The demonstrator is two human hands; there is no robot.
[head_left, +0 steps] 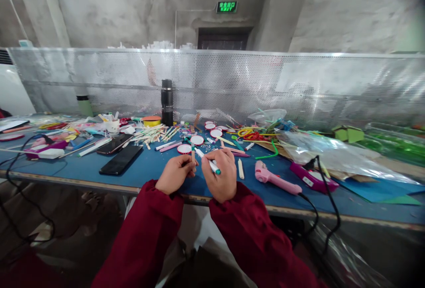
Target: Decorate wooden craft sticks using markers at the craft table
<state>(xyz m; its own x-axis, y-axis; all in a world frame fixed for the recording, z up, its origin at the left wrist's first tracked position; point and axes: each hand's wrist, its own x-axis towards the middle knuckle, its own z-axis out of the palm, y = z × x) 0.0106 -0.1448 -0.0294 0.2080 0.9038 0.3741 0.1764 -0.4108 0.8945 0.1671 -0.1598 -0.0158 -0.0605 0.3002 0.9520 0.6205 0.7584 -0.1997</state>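
Observation:
My left hand (176,174) is closed on a small wooden craft stick (193,151), held upright between thumb and fingers. The upper part of the stick is green. In my right hand (222,175) is a white marker pen (208,160) with a green end, gripped like a pen and tilted. Its front end points at the stick; whether the two touch I cannot tell. Just beyond my hands lie round white discs with red rims (197,140). A cream-coloured marker-shaped stick (241,169) rests to the right of my right hand.
Two dark phones (121,160) lie at left, near a pile of craft sticks (156,133) and a black bottle (167,102). At right are a pink glue gun (277,179), a purple power strip (314,176) with black cords, and clear plastic bags (345,157). A perforated metal screen (232,84) stands behind the table.

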